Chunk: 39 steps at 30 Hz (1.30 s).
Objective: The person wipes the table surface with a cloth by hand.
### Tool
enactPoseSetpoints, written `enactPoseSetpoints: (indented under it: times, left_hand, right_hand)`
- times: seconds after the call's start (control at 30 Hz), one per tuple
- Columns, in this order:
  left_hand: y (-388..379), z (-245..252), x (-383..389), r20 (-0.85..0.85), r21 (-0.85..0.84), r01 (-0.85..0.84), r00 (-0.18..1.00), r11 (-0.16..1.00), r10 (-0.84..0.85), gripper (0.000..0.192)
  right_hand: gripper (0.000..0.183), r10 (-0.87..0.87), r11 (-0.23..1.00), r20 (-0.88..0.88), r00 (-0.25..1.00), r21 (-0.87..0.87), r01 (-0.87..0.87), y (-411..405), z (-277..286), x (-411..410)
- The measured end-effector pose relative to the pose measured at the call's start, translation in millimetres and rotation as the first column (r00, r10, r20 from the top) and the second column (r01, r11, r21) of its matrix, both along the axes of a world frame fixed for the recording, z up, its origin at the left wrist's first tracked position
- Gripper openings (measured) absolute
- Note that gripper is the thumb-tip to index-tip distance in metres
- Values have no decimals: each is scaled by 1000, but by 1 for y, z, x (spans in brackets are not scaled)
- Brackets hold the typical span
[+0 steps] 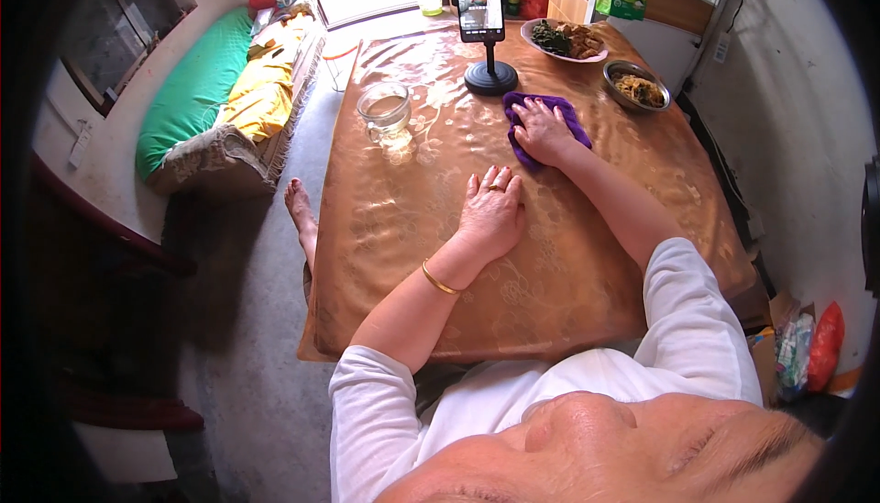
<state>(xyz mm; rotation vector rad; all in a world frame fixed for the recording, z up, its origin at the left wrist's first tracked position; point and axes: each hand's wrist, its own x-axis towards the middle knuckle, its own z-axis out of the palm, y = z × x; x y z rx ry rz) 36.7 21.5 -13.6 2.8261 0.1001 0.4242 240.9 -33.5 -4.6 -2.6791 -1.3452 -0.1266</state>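
My right hand (543,130) lies palm down on a folded purple cloth (576,122), pressing it to the table. My left hand (492,211), with a ring on one finger and a gold bangle at the wrist, rests flat on the shiny orange-brown tablecloth (412,248), holding nothing. A smartphone (477,1) stands upright on a round black stand (491,78), just beyond the purple cloth. To the left is a clear glass mug (383,107). Farther right sit a plate of greens and other food (568,41) and a metal bowl (636,86) with food in it.
A bare foot (300,204) shows beside the table's left edge. Beyond it stands a sofa (234,152) with green and yellow fabric on it. A white wall (777,138) runs along the right, with a red plastic bag (826,345) low at the near right.
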Motion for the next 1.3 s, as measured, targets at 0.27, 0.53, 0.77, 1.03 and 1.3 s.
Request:
enactPoseSetpoints:
  times: [0.27, 0.53, 0.77, 1.03, 1.3]
  left_hand:
    - [1, -1, -1, 34, 9, -9, 999, 1000, 9, 46]
    - [-1, 3, 1, 5, 3, -5, 1000, 1000, 5, 46]
    - [1, 3, -1, 4, -10, -14, 1000, 1000, 14, 45]
    - [3, -2, 0, 24, 6, -7, 1000, 1000, 7, 45]
    - [3, -2, 0, 19, -1, -9, 1000, 1000, 9, 46]
  right_hand:
    - [60, -88, 996, -44, 995, -20, 87, 16, 3, 7]
    - [57, 30, 998, 35, 999, 50, -31, -12, -9, -5]
    - [52, 241, 962, 52, 969, 120, -246, -78, -9, -64]
    - [58, 386, 919, -40, 922, 103, -380, -162, 7, -150]
    - [59, 404, 915, -144, 903, 67, -399, -192, 27, -195]
